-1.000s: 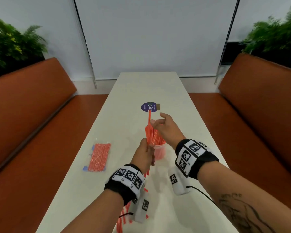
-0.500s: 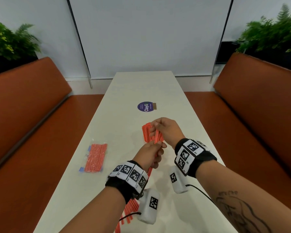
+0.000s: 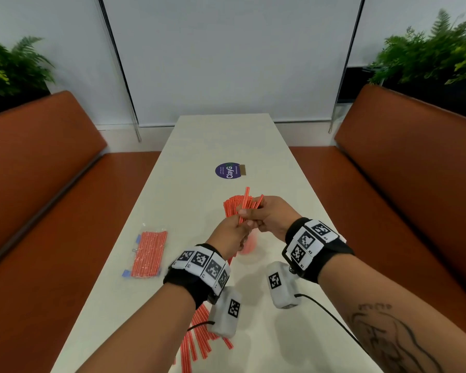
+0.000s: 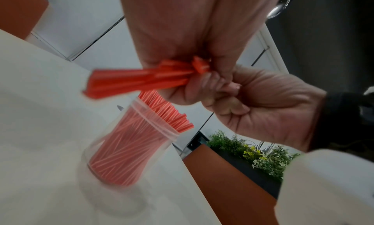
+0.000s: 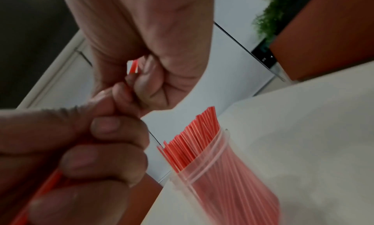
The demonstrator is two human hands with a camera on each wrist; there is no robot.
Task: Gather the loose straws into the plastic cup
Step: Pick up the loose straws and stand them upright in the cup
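A clear plastic cup stands on the white table, packed with orange straws; in the head view my hands hide most of it. My left hand grips a small bunch of loose straws just above the cup. My right hand meets it there, and its fingertips pinch a few of those straws. One pinched straw shows between the right fingers. More loose straws lie near the table's front edge, under my left wrist.
A sealed packet of orange straws lies on the table to the left. A round purple sticker sits farther back. Brown benches run along both sides, with plants behind them.
My right hand has left the cup and come back to the bunch in my left hand, where it now pinches a few straws. The left hand has stayed above the cup.
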